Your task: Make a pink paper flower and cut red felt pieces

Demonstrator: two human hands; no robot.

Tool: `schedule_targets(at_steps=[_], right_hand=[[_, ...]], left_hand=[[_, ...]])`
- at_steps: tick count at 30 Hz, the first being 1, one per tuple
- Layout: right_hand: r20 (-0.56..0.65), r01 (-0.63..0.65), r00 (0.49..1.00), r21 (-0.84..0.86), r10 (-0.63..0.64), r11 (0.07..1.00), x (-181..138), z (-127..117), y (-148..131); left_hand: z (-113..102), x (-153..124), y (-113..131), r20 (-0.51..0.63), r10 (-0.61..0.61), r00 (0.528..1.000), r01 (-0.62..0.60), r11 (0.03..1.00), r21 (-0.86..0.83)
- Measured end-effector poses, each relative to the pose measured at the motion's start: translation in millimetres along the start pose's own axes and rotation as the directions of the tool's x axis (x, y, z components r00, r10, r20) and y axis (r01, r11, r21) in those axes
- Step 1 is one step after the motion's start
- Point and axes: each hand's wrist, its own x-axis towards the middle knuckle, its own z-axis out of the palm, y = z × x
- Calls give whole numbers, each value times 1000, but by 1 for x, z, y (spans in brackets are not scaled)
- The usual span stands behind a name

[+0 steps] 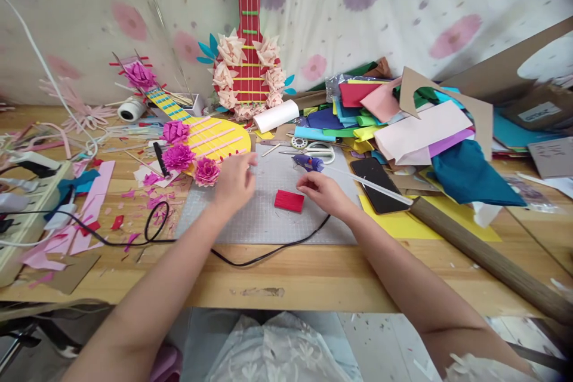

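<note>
Craft workshop: glue gun (pixel 308 162), coloured paper (pixel 414 132)

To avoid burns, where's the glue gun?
In the head view, the glue gun lies right of centre on the mat, between the right hand and scissors.

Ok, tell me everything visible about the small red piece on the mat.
The red piece is a rectangle that looks like paper, with fine lines along its length. It lies flat, slightly askew, on the grey gridded mat, longer side roughly left to right. Whether it is one sheet or several can't be told. The right hand is close by, seemingly not touching it.
</note>
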Motion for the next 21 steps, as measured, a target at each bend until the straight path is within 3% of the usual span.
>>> schedule_targets(at_steps=[4, 9, 16, 21], right_hand=[[143, -72, 988, 42, 66, 997, -13, -13, 9], [131, -153, 980, -6, 153, 988, -19, -21, 16], [33, 22, 999, -21, -21, 1000, -14, 5, 11], [74, 76, 994, 22, -77, 997, -2, 22, 4]], left_hand=[[41, -21, 20, 225, 165, 960, -127, 977, -172], [56, -28, 26, 311, 123, 942, -29, 956, -291], [51, -30, 29, 214, -70, 974, 162, 878, -449], [49, -33, 17, 101, -207, 973, 226, 763, -605]])
